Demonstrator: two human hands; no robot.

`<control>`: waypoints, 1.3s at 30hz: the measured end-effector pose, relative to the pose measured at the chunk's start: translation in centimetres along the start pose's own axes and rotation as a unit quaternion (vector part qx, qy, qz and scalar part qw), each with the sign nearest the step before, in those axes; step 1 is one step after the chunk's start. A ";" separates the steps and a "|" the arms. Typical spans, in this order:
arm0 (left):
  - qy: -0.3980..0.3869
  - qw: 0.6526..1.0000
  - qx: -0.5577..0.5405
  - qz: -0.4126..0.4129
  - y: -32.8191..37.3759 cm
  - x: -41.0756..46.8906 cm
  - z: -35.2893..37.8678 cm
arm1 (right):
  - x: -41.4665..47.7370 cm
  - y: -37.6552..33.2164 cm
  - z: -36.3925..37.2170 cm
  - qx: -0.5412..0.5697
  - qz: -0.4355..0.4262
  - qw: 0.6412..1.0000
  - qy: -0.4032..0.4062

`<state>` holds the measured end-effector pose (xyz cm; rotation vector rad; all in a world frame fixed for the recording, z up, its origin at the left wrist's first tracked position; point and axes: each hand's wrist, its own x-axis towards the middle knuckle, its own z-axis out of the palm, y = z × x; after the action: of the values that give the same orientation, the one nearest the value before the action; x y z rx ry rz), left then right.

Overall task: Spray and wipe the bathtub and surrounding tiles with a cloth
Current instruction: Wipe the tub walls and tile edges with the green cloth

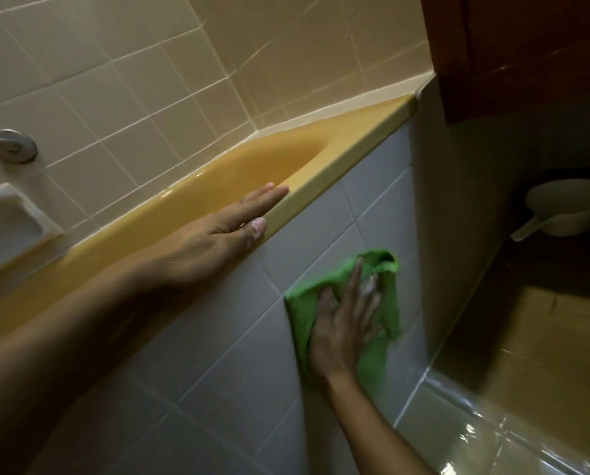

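Currently we wipe grey front tiles [218,354] below bathtub [355,138] rim: right hand [345,323] flat, fingers spread, pressing green cloth [382,365] on tile. Left hand [218,234] flat on rim, holding nothing. We judge wall tiles [149,80] maybe pending.

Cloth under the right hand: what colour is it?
The cloth is bright green; the head view shows it.

Beige square ceramic wall tiles [142,84] with pale grout cover the wall from 9 to 1 o'clock. A round brushed-metal rail mount [17,147] is fixed at 9 o'clock, and a white recessed ceramic soap dish [9,221] sits just below it. A dark brown wooden panel [526,46] occupies 1 to 2 o'clock. A pale plastic dipper [561,209] lies in shadow at 3 o'clock. The glossy wet floor [492,433] at 5 o'clock reflects light. Overall lighting is dim.
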<state>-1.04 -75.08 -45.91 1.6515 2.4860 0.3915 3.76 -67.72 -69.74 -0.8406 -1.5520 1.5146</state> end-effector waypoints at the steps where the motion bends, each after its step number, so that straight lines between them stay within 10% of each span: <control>1: -0.001 1.000 -0.001 0.001 -0.1 -0.8 0.0 | 0.2 -2.1 0.1 -0.003 -0.021 1.000 -0.001; 12: -0.033 0.996 0.081 -0.001 -0.7 -2.9 -0.4 | 7.5 -11.3 -1.7 -0.013 -0.066 0.997 0.036; 22: -0.059 0.998 0.024 -0.006 -0.5 -0.9 -0.7 | 16.7 6.3 -4.2 -0.055 0.053 0.997 0.030; 29: -0.035 0.998 0.039 -0.024 0.6 0.4 -0.4 | 7.6 19.7 -2.3 0.032 0.195 0.978 0.064; 39: -0.007 0.999 0.040 -0.018 1.3 0.4 -0.1 | -8.7 10.4 2.6 0.002 0.000 1.000 0.016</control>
<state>-0.06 -74.29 -45.42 1.6304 2.5484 0.2800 4.78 -75.92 -80.81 -0.8581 -1.5258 1.4966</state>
